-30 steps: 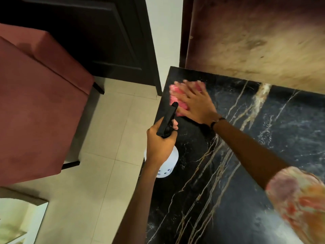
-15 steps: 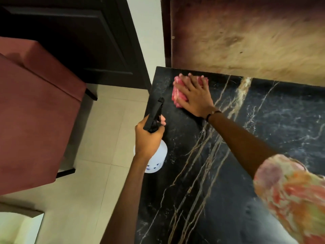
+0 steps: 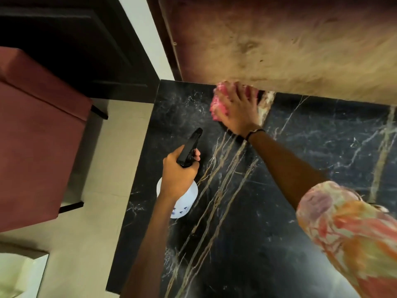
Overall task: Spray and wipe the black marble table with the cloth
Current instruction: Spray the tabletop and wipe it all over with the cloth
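Note:
The black marble table (image 3: 247, 244) with gold and white veins fills the lower right of the view. My right hand (image 3: 238, 114) lies flat on a pink cloth (image 3: 218, 104), pressing it onto the table's far edge where the table meets the wall. My left hand (image 3: 178, 176) grips the neck of a white spray bottle (image 3: 185, 203) with a black trigger head (image 3: 190, 147), held above the table's left edge, nozzle pointing away from me. Most of the cloth is hidden under my fingers.
A brown mottled wall panel (image 3: 279, 44) rises behind the table. A dark red upholstered chair (image 3: 36, 130) stands on the beige tiled floor (image 3: 90, 233) to the left. A dark door (image 3: 75, 46) is at the upper left.
My right hand has slid the pink cloth from the table's far left corner to the right along the back edge. The spray bottle stays in my left hand over the left edge.

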Available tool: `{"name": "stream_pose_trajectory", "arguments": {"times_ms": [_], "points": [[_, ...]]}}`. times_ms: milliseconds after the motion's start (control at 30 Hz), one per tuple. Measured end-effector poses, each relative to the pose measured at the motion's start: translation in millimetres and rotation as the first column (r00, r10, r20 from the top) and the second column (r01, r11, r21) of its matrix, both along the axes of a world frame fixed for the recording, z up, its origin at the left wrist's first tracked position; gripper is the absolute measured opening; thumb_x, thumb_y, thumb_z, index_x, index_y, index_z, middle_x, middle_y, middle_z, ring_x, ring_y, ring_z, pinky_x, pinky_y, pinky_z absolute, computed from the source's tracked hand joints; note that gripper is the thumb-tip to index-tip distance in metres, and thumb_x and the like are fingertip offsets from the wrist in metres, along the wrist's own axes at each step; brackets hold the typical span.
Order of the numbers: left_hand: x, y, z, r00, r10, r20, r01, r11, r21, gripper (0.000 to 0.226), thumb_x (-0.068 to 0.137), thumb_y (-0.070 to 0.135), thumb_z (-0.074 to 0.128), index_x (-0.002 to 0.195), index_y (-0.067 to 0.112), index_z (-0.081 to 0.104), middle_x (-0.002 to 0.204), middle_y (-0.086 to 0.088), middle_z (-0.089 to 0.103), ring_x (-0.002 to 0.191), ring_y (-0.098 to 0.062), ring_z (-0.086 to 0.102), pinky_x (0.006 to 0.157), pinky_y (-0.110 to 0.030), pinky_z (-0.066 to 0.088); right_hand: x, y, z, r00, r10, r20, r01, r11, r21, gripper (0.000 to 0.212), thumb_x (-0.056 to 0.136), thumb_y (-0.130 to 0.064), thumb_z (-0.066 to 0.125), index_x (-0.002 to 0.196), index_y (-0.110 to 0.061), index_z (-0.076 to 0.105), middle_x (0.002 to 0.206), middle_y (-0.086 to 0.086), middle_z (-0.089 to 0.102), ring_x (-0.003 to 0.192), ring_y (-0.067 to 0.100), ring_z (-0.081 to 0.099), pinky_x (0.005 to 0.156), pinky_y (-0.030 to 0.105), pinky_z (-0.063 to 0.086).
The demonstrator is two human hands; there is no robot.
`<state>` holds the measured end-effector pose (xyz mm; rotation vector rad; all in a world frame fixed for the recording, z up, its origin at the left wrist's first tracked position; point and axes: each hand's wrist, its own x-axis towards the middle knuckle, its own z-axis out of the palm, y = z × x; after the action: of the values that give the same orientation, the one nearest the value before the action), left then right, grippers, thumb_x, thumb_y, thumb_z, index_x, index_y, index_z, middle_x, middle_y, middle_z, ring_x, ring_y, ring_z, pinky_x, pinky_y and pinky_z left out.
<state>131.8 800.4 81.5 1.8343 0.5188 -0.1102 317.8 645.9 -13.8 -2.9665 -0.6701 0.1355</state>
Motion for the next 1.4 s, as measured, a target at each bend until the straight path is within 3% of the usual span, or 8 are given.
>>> {"name": "stream_pose_trajectory", "arguments": {"times_ms": [167, 333, 500, 767, 900, 1033, 1233, 1400], "points": [[6.3, -23.5, 6.6, 0.999, -0.024, -0.023, 0.023, 1.000, -0.009, 0.035, 0.081, -0.006, 0.059, 0.075, 0.028, 0.065, 0.078, 0.005, 0.068, 0.073, 0.001, 0.063, 0.068, -0.008, 0.048, -50.4, -63.3, -1.3, 0.956, 0.291, 0.036, -0.290, 0.957, -0.014, 0.063, 0.094, -0.063, 0.028, 0.147, -0.032, 0.034, 0.158, 0.001, 0.030, 0.145, 0.029, 0.025, 0.117, 0.059, 0.012], [0.2, -35.9, 10.0, 0.999, -0.036, -0.005, 0.035, 0.999, -0.033, 0.029, 0.083, 0.000, 0.062, 0.076, 0.028, 0.065, 0.079, 0.000, 0.068, 0.076, -0.001, 0.063, 0.069, -0.003, 0.044, -19.2, -134.0, 3.8, 1.000, 0.025, -0.012, -0.026, 0.999, -0.025, 0.071, 0.090, -0.070, 0.013, 0.147, -0.033, 0.035, 0.158, 0.003, 0.030, 0.145, 0.031, 0.024, 0.117, 0.060, 0.011], [-12.8, -42.3, 9.5, 0.999, 0.002, -0.051, -0.005, 0.999, -0.049, 0.033, 0.082, 0.001, 0.064, 0.075, 0.032, 0.065, 0.073, 0.011, 0.070, 0.075, 0.004, 0.063, 0.067, -0.004, 0.046, 2.9, -78.9, 2.6, 0.991, -0.137, -0.010, 0.137, 0.991, -0.013, 0.066, 0.092, -0.065, 0.018, 0.150, -0.035, 0.026, 0.161, 0.002, 0.020, 0.147, 0.035, 0.019, 0.114, 0.063, 0.000], [-36.5, -45.6, 14.9, 0.993, 0.042, -0.113, -0.046, 0.998, -0.037, 0.028, 0.084, 0.003, 0.063, 0.079, 0.030, 0.066, 0.079, 0.009, 0.069, 0.065, 0.000, 0.062, 0.071, -0.024, 0.047, -89.4, -118.7, -0.1, 0.950, 0.313, -0.008, -0.313, 0.949, -0.026, 0.063, 0.095, -0.066, 0.018, 0.148, -0.035, 0.031, 0.157, 0.001, 0.029, 0.145, 0.029, 0.025, 0.118, 0.058, 0.008], [-52.1, -44.0, 13.9, 0.990, 0.051, -0.128, -0.056, 0.998, -0.038, 0.033, 0.084, 0.000, 0.062, 0.077, 0.032, 0.066, 0.073, 0.013, 0.069, 0.069, 0.004, 0.063, 0.069, -0.012, 0.047, -76.7, -160.2, 3.5, 0.991, 0.126, -0.036, -0.127, 0.991, -0.049, 0.067, 0.092, -0.068, 0.012, 0.148, -0.035, 0.030, 0.157, 0.004, 0.030, 0.146, 0.030, 0.023, 0.117, 0.061, 0.010], [-64.0, -47.2, 14.3, 0.987, 0.075, -0.141, -0.081, 0.996, -0.038, 0.034, 0.084, 0.000, 0.063, 0.078, 0.033, 0.064, 0.069, 0.020, 0.069, 0.072, 0.007, 0.064, 0.066, -0.006, 0.050, -63.3, -100.7, 6.9, 0.999, -0.055, 0.001, 0.055, 0.998, -0.026, 0.063, 0.093, -0.064, 0.021, 0.147, -0.034, 0.033, 0.158, 0.004, 0.028, 0.145, 0.033, 0.025, 0.116, 0.062, 0.006], [-75.8, -54.3, 17.2, 0.985, 0.081, -0.155, -0.090, 0.995, -0.052, 0.031, 0.083, -0.008, 0.057, 0.080, 0.022, 0.066, 0.077, 0.002, 0.067, 0.055, 0.001, 0.058, 0.061, -0.015, 0.044, -138.6, -64.1, 2.5, 0.956, 0.292, -0.024, -0.293, 0.955, -0.046, 0.060, 0.096, -0.062, 0.021, 0.149, -0.035, 0.027, 0.159, 0.000, 0.025, 0.148, 0.029, 0.019, 0.118, 0.060, 0.001], [-88.1, -55.7, 18.1, 0.982, 0.105, -0.160, -0.117, 0.991, -0.067, 0.025, 0.084, -0.005, 0.059, 0.086, 0.019, 0.067, 0.080, 0.001, 0.068, 0.061, -0.003, 0.060, 0.082, -0.039, 0.051, -151.6, -140.7, 0.0, 0.938, 0.346, 0.007, -0.346, 0.938, -0.031, 0.061, 0.092, -0.063, 0.030, 0.146, -0.034, 0.036, 0.155, 0.003, 0.034, 0.144, 0.030, 0.029, 0.117, 0.060, 0.012]]}}
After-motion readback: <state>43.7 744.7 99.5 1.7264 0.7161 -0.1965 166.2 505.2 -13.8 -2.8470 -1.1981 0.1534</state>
